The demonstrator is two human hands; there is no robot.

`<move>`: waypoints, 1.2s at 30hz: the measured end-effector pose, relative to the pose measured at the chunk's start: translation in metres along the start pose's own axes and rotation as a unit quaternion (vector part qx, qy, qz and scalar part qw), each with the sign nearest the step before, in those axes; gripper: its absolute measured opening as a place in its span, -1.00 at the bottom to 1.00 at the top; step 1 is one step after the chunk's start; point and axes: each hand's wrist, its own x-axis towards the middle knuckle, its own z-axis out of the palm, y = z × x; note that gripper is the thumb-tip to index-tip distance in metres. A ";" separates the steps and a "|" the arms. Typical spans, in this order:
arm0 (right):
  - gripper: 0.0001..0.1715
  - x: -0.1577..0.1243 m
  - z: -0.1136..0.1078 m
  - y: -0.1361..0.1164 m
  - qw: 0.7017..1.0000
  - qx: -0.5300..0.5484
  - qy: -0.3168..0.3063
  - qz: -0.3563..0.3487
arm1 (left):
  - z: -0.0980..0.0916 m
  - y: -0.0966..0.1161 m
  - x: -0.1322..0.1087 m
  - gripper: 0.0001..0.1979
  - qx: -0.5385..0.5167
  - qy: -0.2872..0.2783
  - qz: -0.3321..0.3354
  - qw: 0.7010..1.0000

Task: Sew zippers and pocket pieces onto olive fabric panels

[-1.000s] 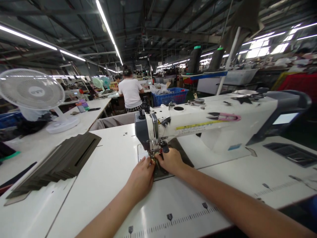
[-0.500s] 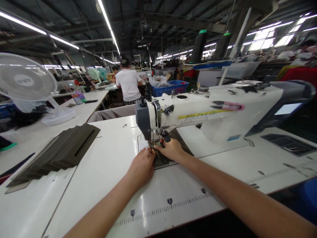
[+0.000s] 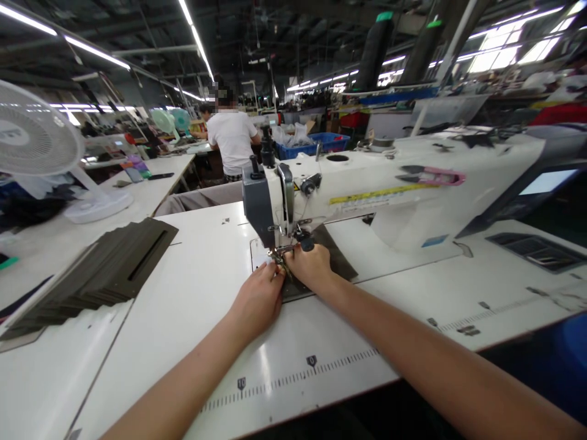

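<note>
A white sewing machine (image 3: 367, 189) stands on the white table (image 3: 192, 318). Under its needle lies a dark piece of material (image 3: 334, 260). My left hand (image 3: 257, 297) rests on the table just left of the needle, fingers curled with their tips at the presser foot. My right hand (image 3: 310, 266) sits right of the needle on the dark piece, fingers pinched together at the foot. Whatever the fingertips pinch is too small to make out.
A fanned stack of dark flat pieces (image 3: 92, 275) lies at the table's left. Pink thread snips (image 3: 431, 176) lie on the machine arm. A white desk fan (image 3: 32, 143) stands on the neighbouring table. A person in a white shirt (image 3: 232, 143) works farther back near a blue basket (image 3: 316, 146).
Both hands have stayed at the needle, with the right hand pushed slightly farther in. The view has tilted down, so everything sits higher in the picture.
</note>
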 end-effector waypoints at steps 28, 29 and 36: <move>-0.68 -0.059 0.019 0.022 0.920 0.083 0.221 -0.312 | 0.004 0.009 -0.008 -0.79 0.059 0.088 0.028 0.994; -0.68 -0.059 0.020 0.022 0.920 0.082 0.222 -0.313 | 0.004 0.009 -0.008 -0.78 0.057 0.089 0.024 0.994; -0.65 -0.049 0.016 0.022 0.919 0.085 0.220 -0.316 | 0.007 0.000 -0.004 -0.76 0.042 0.072 0.017 0.996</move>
